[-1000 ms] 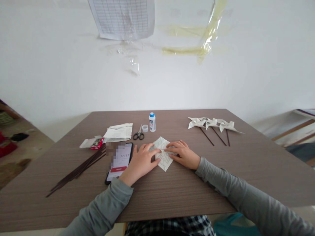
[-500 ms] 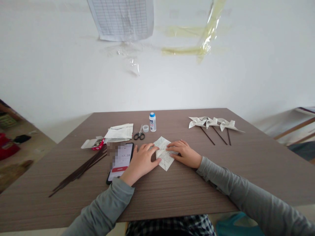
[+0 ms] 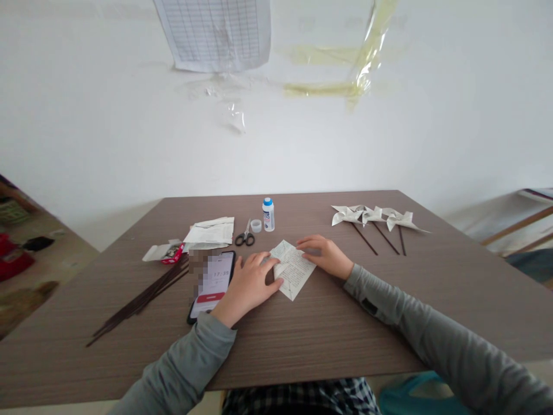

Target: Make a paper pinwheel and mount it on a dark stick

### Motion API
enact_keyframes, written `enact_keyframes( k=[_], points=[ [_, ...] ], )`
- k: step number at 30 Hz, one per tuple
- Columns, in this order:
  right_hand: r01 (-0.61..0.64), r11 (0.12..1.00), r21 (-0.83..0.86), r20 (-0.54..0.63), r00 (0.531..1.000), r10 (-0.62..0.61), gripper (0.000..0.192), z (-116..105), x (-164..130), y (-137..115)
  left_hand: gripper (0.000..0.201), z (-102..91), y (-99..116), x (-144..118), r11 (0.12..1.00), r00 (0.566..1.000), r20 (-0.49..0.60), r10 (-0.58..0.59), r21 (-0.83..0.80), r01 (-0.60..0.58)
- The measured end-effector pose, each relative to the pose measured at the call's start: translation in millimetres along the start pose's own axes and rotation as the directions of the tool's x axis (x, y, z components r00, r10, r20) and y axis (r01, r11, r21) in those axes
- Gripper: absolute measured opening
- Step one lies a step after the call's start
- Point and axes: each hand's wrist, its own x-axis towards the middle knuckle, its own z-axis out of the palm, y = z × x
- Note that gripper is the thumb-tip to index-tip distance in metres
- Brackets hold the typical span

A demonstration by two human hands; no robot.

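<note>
A square of printed paper (image 3: 295,269), lying on the table (image 3: 389,311) beside the phone (image 3: 212,283), is being pressed flat. The left hand (image 3: 249,283) is spread open on its left corner; the right hand (image 3: 326,255), fingers extended, is resting at its far edge. Nothing is being gripped. Creases are best sharpened with one side kept pinned.

2 long grey-green knit sleeves, 1 per arm, reach to wrists w/ ribbed cuffs. Small dark patch on right forearm sleeve. Both hands bare, no rings or watch seen. Dark-and-white plaid fabric over lap.
</note>
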Motion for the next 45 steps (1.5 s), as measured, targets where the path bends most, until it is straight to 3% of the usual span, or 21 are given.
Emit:
enact_keyframes(
  k=[4, 7, 11, 13, 16, 24, 29, 32, 38, 42, 45],
  points=[
    [-0.102, 0.994, 0.034, -0.047, 0.994, 0.103, 0.037, -6.5, 44.2, 8.4, 0.051, -2.1, 0.2, 2.7, 1.000, 1.000, 0.023, -0.013, 0.006, 0.013],
    [-0.191, 0.978, 0.079, -0.075, 0.978, 0.197, 0.057, -8.3, 85.9, 11.2, 0.053, -2.5, 0.2, 5.1, 1.000, 0.999, 0.047, -0.020, 0.008, 0.020],
    [-0.248, 0.929, 0.274, -0.095, 0.955, 0.283, 0.077, -4.7, 135.6, 10.0, 0.055, -2.1, -2.1, 5.8, 1.000, 0.998, 0.055, -0.022, 0.003, 0.022],
    [-0.294, 0.866, 0.405, -0.073, 0.933, 0.351, 0.084, 1.5, 151.8, 8.0, 0.055, -1.6, -4.6, 5.0, 1.000, 0.999, 0.048, -0.018, 0.002, 0.018],
    [-0.307, 0.839, 0.449, -0.049, 0.929, 0.366, 0.088, 15.7, 164.6, 4.8, 0.054, -1.0, -8.4, 4.0, 1.000, 0.999, 0.034, -0.008, 0.002, 0.008],
    [-0.321, 0.826, 0.464, -0.052, 0.920, 0.388, 0.079, 47.3, 177.5, -2.1, 0.053, 0.6, -12.7, 4.0, 1.000, 1.000, 0.016, 0.002, 0.003, -0.002],
    [-0.338, 0.846, 0.411, -0.095, 0.908, 0.409, 0.041, 53.5, 180.6, -5.7, 0.053, 3.0, -17.1, 5.1, 1.000, 1.000, 0.002, 0.022, 0.005, -0.022],
    [-0.337, 0.853, 0.399, -0.119, 0.903, 0.412, 0.031, 53.4, 177.5, -7.5, 0.054, 3.4, -17.7, 5.6, 1.000, 1.000, 0.010, 0.022, -0.001, -0.022],
    [-0.309, 0.863, 0.400, -0.215, 0.883, 0.417, 0.030, 36.4, 167.5, -5.4, 0.053, 2.0, -13.4, 5.9, 1.000, 1.000, 0.017, -0.004, 0.014, 0.004],
    [-0.210, 0.845, 0.491, -0.322, 0.858, 0.400, 0.054, 20.8, 151.3, 1.6, 0.056, 1.5, -11.2, 5.9, 1.000, 0.999, 0.035, -0.010, 0.025, 0.009],
    [-0.115, 0.834, 0.540, -0.355, 0.867, 0.349, 0.063, 13.2, 126.8, 5.1, 0.059, 2.5, -11.5, 5.5, 1.000, 0.999, 0.042, 0.002, 0.026, -0.003]
  ],
)
